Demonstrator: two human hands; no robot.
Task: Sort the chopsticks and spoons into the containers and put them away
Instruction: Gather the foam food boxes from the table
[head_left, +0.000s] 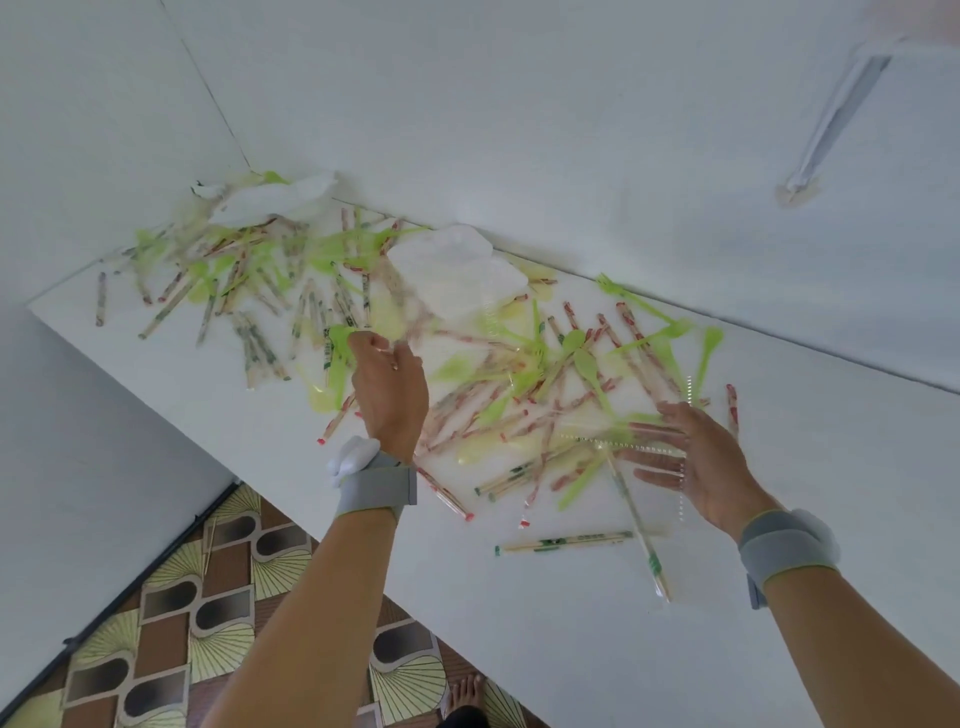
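Note:
Many paper-wrapped chopsticks (483, 410) and green plastic spoons (587, 364) lie scattered over a white table (519, 597). My left hand (389, 384) is raised over the middle of the pile with curled fingers. It seems to pinch a blurred bundle of red-printed chopsticks (410, 306) that sticks up from it. My right hand (691, 457) hovers on the right, fingers straight and pointing left. A clear plastic container (649, 441), visible only by its glinting edges, lies against those fingers. Both wrists wear grey bands.
Two crumpled clear plastic bags (457, 270) (275, 200) sit on the pile by the white wall. The table's front edge runs diagonally; beyond it are a patterned floor (171, 613) and a bare foot (465, 693). A few chopsticks (561, 543) lie near the front edge.

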